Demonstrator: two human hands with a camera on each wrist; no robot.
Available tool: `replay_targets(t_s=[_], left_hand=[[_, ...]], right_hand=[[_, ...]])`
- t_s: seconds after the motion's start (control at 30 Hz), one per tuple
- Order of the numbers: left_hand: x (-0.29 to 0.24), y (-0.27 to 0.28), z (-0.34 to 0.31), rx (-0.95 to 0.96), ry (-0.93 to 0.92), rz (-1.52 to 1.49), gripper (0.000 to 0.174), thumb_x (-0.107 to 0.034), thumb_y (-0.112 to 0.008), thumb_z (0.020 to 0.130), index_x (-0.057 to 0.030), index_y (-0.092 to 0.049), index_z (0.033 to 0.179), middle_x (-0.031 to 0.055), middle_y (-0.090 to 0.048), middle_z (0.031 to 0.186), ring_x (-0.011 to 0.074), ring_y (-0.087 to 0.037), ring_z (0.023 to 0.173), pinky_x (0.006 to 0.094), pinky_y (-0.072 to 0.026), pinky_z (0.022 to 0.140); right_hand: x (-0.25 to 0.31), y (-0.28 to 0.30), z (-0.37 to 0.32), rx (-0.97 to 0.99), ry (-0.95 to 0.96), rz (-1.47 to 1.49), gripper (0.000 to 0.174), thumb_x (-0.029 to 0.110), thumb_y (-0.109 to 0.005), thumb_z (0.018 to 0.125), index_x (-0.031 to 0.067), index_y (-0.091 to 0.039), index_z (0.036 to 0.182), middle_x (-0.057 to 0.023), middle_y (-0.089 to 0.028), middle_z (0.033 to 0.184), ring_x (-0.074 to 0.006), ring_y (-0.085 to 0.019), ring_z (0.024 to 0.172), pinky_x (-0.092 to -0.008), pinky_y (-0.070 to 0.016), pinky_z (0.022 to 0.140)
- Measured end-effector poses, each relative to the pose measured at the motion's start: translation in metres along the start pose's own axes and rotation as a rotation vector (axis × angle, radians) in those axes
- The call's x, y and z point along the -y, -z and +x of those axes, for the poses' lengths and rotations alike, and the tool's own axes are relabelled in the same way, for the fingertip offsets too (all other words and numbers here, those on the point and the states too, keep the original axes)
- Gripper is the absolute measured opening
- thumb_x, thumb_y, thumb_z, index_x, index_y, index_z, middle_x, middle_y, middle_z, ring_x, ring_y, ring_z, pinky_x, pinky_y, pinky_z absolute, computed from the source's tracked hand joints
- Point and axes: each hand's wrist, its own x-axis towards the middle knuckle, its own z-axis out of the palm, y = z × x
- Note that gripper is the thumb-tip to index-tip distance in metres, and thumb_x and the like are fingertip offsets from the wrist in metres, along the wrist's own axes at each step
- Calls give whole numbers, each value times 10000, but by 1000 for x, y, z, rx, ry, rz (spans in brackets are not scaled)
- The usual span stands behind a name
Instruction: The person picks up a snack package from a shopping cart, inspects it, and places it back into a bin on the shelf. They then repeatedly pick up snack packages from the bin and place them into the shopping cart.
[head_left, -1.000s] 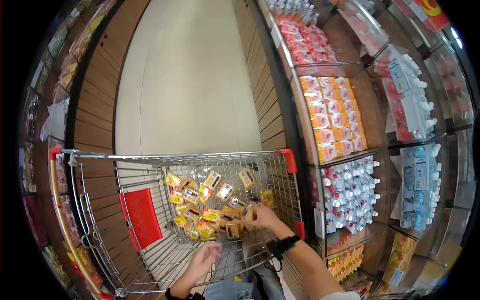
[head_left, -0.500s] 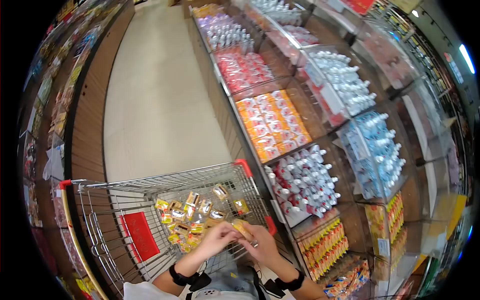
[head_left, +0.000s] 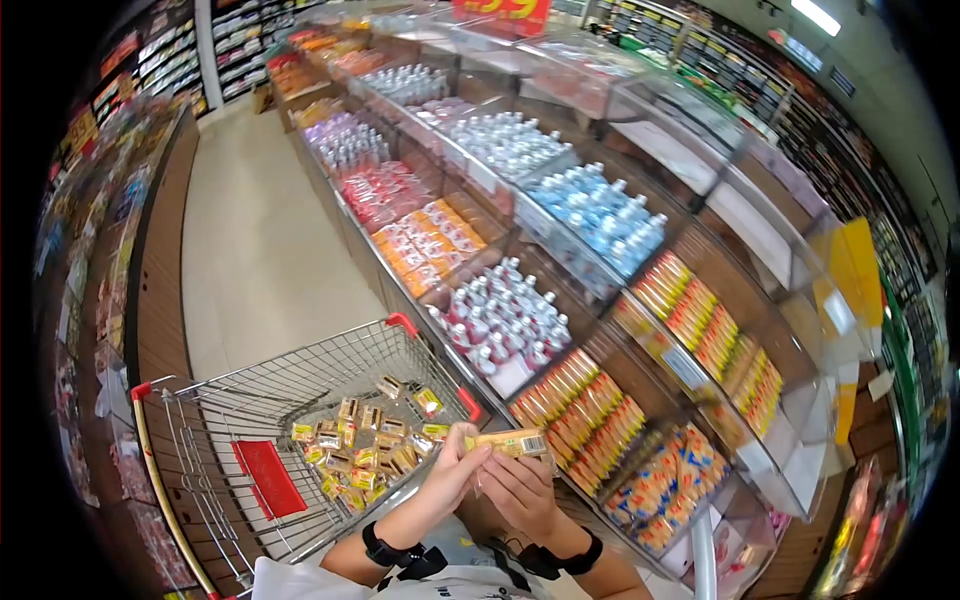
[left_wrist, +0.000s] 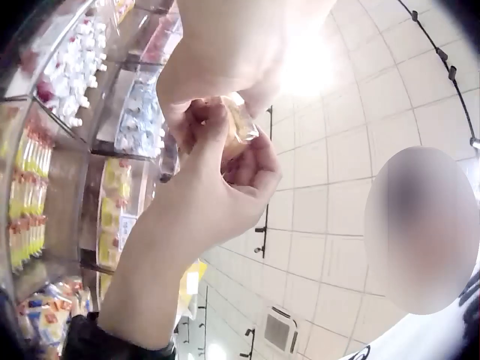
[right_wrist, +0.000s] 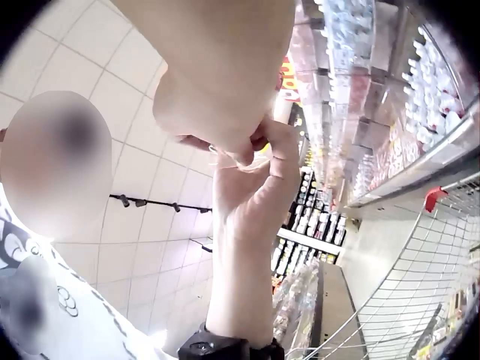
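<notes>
In the head view, a small tan, clear-wrapped snack [head_left: 512, 442] with a yellow label and a barcode is held up between both hands, over the right side of the shopping cart [head_left: 240, 395]. My left hand [head_left: 456, 472] pinches its left end, thumb on the near side. The right hand [head_left: 522, 490] grips it from below and the right, with bent fingers across its lower edge. A crinkled, shiny end of the wrapper [left_wrist: 243, 126] shows between the fingers in the left wrist view. Several similar wrapped snacks [head_left: 365, 440] lie loosely in the cart. Both wrists wear black bands.
Right of the cart stands a tiered shelf with white-capped pouches [head_left: 505, 315], orange packs [head_left: 430, 245], yellow-red packs [head_left: 580, 415] and blue-capped pouches [head_left: 600, 215]. A red panel [head_left: 268, 478] hangs on the cart. The pale aisle floor [head_left: 240, 230] runs ahead, with another shelf along the left.
The right hand has lifted a snack from the pile in the cart, and the left hand has joined it. The snack has turned to show its barcode. The head view has swung right towards the shelf.
</notes>
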Motion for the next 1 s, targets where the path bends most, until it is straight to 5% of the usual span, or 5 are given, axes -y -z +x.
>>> replay_targets(t_s=[0.13,0.23,0.37,0.7,1.0], left_hand=[[31,-43,-36,183,-189,268,194,-107,-480,791,-84,-330,911,-17,-392,721,15,-375,599,144,-307,477],[37,-94,-64,373,-387,424,223,-96,-496,774,-61,-328,917,-13,-372,774,4,-352,596,135,-280,461],[62,-144,-89,600,-294,551,267,-80,-515,754,-56,-326,941,3,-373,833,10,-373,639,127,-300,494],[128,-222,-116,843,-283,443,268,-52,-480,780,-46,-325,999,40,-451,897,52,-446,783,171,-366,642],[181,-189,-66,864,501,327,324,-212,-406,839,-29,-358,1100,54,-478,1015,113,-470,932,238,-390,781]], right_hand=[[36,107,-28,90,-323,-79,280,241,-550,731,43,-479,917,-82,-495,1010,-186,-458,948,-322,-288,839],[35,147,-67,-540,-818,385,309,176,-511,761,37,-436,1027,-53,-491,985,-141,-437,934,-285,-325,806],[48,213,-107,-418,-1100,1227,368,131,-483,789,-5,-354,1107,-59,-477,1002,-103,-461,891,-229,-397,724],[68,279,-178,-658,-958,836,373,67,-517,755,-15,-373,1089,-75,-477,1025,-135,-489,881,-263,-412,744],[48,305,-200,-169,-639,285,477,109,-607,675,41,-398,1098,-115,-425,1115,-254,-423,992,-322,-337,833]])
